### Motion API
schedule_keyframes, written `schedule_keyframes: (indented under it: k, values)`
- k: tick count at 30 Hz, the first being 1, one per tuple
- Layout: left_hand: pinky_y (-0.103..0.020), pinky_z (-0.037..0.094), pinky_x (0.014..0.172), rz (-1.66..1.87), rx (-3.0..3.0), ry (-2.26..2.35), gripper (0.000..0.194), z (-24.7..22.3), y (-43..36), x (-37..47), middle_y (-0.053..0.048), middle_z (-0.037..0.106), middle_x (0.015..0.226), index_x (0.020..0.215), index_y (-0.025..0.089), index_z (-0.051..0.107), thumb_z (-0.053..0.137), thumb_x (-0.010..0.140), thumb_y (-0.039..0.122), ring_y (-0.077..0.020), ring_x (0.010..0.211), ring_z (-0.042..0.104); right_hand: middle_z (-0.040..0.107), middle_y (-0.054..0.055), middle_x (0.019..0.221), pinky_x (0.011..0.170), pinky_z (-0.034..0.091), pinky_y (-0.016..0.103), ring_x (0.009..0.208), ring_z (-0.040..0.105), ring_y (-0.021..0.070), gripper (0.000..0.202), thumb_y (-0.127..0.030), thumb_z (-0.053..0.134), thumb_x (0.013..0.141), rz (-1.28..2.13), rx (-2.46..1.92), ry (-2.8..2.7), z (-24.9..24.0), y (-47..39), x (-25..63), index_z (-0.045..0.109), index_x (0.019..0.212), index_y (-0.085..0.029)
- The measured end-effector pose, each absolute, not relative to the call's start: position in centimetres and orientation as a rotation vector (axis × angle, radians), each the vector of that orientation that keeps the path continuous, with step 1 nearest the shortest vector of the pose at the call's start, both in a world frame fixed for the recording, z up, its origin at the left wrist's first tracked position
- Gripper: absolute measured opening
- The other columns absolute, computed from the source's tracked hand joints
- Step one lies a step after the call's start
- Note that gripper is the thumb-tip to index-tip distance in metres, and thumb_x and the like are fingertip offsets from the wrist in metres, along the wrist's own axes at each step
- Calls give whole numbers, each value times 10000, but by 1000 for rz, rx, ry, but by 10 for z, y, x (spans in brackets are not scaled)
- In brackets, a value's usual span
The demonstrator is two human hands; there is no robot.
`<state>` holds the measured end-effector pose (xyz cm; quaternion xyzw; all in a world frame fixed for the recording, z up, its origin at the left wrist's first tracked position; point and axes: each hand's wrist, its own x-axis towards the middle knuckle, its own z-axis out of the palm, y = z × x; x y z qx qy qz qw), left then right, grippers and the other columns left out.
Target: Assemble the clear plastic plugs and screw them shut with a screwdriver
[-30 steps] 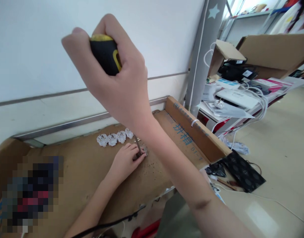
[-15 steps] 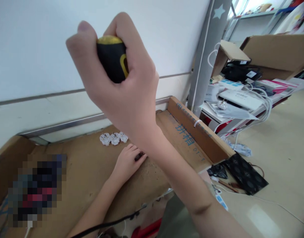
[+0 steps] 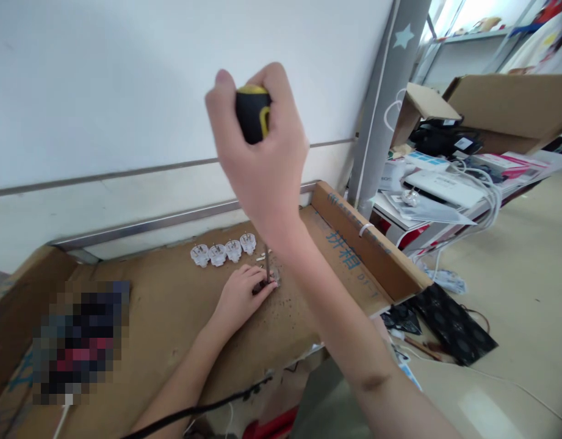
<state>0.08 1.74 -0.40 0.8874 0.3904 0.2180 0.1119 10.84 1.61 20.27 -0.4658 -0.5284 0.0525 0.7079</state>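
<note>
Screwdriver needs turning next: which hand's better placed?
Right, I'd say: the right hand is wrapped around the screwdriver handle, with the shaft pointing down. The left hand is low over the cardboard, fingers at a small clear part.

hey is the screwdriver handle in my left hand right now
No, your right hand grips the black-and-yellow screwdriver handle, while your left hand is down at the cardboard.

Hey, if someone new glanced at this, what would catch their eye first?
Probably the right hand, large and central against the pale wall, gripping a black-and-yellow screwdriver handle. Next, the left hand, low on the cardboard at the screwdriver's lower end, and beyond it a row of four pale plug pieces.
</note>
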Motion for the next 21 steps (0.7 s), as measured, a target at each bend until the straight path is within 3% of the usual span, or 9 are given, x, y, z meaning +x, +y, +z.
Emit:
schedule_keyframes:
  k: [4, 8, 11, 14, 17, 21]
  values:
    - [-337, 439, 770, 630, 2568, 1178, 210, -4, 15, 2, -16, 682, 893, 759, 201, 627, 537, 872, 354, -197, 835, 551, 361, -71, 646, 554, 392, 161, 536, 391, 41, 210, -301, 516, 860, 72, -832, -1268, 186, 12, 152, 342, 776, -218]
    - [-354, 432, 820, 666, 2555, 1157, 207, -2, 13, 1, -15, 687, 998, 836, 213, 662, 528, 883, 363, -195, 892, 556, 378, -45, 619, 636, 415, 257, 571, 425, 81, 228, -335, 563, 808, -336, -1163, -1294, 178, -14, 206, 408, 700, -208]
    - [-354, 430, 827, 674, 2560, 1135, 199, -2, 9, 0, -8, 683, 1020, 875, 225, 666, 533, 880, 373, -188, 902, 556, 467, 9, 764, 771, 437, 325, 760, 520, 134, 94, -270, 466, 866, -528, -1122, -1054, 170, -43, 224, 492, 791, -218]
    - [-351, 434, 829, 688, 2557, 1136, 177, -3, 7, 1, -7, 678, 1018, 896, 222, 656, 592, 841, 378, -187, 902, 555, 509, 13, 835, 853, 453, 360, 878, 577, 166, 44, -220, 564, 815, -736, -1064, -786, 136, -68, 223, 550, 834, -257]
    - [-360, 438, 854, 719, 2528, 1157, 192, -4, 8, 4, -13, 672, 1024, 949, 225, 644, 611, 828, 370, -192, 936, 561, 551, 16, 921, 666, 534, 335, 755, 649, 173, 348, -136, 693, 691, -525, -1053, -997, 74, -84, 214, 515, 967, -250]
    - [-387, 436, 920, 945, 2412, 1223, 229, 6, 3, -4, -36, 643, 1099, 1040, 224, 610, 534, 878, 367, -207, 1026, 564, 609, 77, 1032, 758, 546, 348, 930, 638, 191, 342, -170, 650, 750, -245, -1264, -1310, -9, -96, 205, 432, 1008, -225]
